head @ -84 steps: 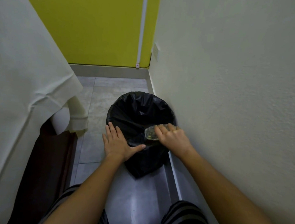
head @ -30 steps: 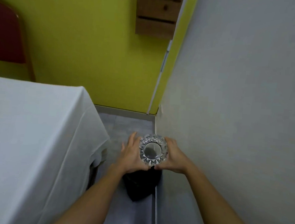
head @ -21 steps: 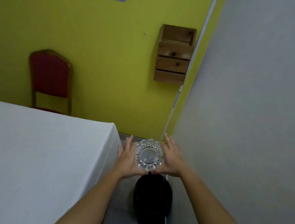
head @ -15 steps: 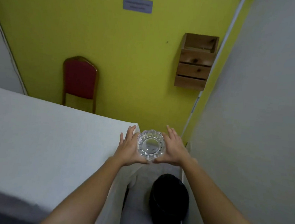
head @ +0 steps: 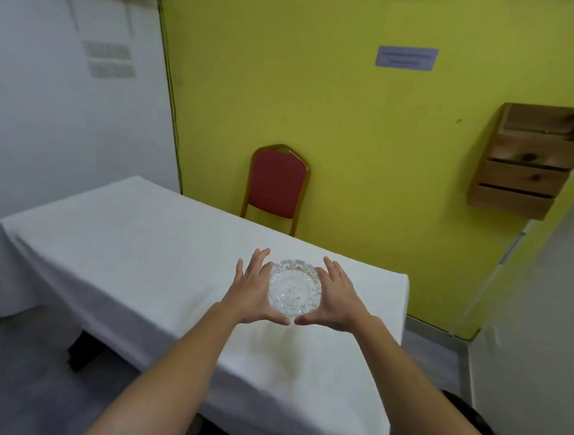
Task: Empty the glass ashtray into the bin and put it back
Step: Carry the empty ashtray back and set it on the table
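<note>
Ashtray cradled between left hand and right hand, palms on rim, fingers splayed; two-sided hold steadies slippery glass. Position: over table near right edge; contact with cloth not discernible. Only specks visible inside. Cloth around bare, ample room. Bin on floor below right edge.

Yellow wall w/ red chair, wooden rack; white-clothed table in front.

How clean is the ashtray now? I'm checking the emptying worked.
Nearly empty: the upright ashtray, cupped between the left hand and right hand over the table, shows only tiny dark specks.
</note>
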Demonstrator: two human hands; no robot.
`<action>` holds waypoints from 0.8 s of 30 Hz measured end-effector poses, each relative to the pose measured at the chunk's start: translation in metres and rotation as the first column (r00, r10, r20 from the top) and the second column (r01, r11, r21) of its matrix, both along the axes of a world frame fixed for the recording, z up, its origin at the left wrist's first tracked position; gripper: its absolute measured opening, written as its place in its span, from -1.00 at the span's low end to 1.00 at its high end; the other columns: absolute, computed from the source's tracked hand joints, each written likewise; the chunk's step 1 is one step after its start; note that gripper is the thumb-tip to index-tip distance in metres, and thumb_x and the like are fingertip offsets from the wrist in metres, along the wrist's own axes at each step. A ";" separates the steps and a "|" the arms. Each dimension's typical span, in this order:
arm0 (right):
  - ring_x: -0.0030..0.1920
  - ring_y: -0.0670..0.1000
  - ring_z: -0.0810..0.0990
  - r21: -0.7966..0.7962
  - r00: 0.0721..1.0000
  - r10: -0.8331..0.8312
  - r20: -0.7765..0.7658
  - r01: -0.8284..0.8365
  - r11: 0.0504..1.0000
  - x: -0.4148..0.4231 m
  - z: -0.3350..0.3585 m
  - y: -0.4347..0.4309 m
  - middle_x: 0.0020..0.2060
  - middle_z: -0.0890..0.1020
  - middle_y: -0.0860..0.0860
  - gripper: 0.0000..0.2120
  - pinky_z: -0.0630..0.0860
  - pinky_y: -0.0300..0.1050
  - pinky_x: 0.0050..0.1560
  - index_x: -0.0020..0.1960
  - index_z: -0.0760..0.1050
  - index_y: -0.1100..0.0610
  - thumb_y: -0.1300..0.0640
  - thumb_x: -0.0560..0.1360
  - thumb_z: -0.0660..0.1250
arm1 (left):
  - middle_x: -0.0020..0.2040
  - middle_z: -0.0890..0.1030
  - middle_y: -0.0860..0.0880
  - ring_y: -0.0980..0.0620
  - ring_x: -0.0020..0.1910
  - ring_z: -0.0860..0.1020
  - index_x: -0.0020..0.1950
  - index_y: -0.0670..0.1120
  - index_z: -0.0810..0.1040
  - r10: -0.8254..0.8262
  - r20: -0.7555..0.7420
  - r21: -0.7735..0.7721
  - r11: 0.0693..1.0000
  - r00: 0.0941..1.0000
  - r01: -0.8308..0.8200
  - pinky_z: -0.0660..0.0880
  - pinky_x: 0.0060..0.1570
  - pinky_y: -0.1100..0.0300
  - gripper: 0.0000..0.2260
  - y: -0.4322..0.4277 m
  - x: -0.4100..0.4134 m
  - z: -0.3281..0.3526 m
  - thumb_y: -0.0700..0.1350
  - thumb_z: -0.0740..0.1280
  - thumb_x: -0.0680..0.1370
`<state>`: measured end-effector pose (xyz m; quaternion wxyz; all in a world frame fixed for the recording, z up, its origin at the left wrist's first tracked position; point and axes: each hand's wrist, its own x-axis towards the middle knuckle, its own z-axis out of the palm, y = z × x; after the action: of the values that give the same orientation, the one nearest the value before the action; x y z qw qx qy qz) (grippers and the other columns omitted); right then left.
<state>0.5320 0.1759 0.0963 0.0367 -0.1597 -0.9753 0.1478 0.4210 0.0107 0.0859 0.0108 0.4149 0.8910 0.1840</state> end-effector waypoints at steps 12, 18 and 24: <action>0.58 0.15 -0.15 -0.065 0.994 0.100 0.044 -0.097 0.993 -0.108 -0.013 -0.084 0.58 -0.05 0.12 0.14 -0.03 0.13 0.56 0.55 0.01 0.16 -0.32 0.22 0.49 | 0.59 -0.10 -0.07 -0.09 0.59 -0.10 0.52 -0.12 0.16 0.099 -0.037 -0.136 0.985 0.994 -0.103 -0.20 0.53 -0.13 0.04 -0.089 -0.094 -0.006 0.38 0.48 0.23; 0.57 0.17 -0.18 -0.138 0.993 0.101 0.066 -0.091 0.986 -0.167 -0.035 -0.080 0.58 -0.02 0.15 0.15 -0.06 0.12 0.55 0.55 0.01 0.16 -0.31 0.21 0.50 | 0.59 -0.09 -0.08 -0.09 0.59 -0.10 0.52 -0.14 0.15 0.107 -0.019 -0.211 0.971 0.994 -0.109 -0.20 0.54 -0.13 0.04 -0.086 -0.150 -0.019 0.37 0.47 0.25; 0.57 0.16 -0.13 -0.210 0.997 0.067 0.049 -0.056 0.976 -0.230 -0.065 -0.064 0.57 0.05 0.15 0.13 -0.06 0.08 0.55 0.54 0.05 0.16 -0.30 0.21 0.51 | 0.58 -0.09 -0.09 -0.07 0.59 -0.13 0.50 -0.18 0.17 0.063 0.026 -0.272 0.961 0.998 -0.054 -0.21 0.54 -0.11 0.04 -0.064 -0.218 -0.031 0.32 0.51 0.24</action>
<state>0.3022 0.1120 0.0318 -0.0122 -0.1365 -0.9596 0.2457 0.2033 -0.0533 0.0547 0.0772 0.3800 0.9193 0.0678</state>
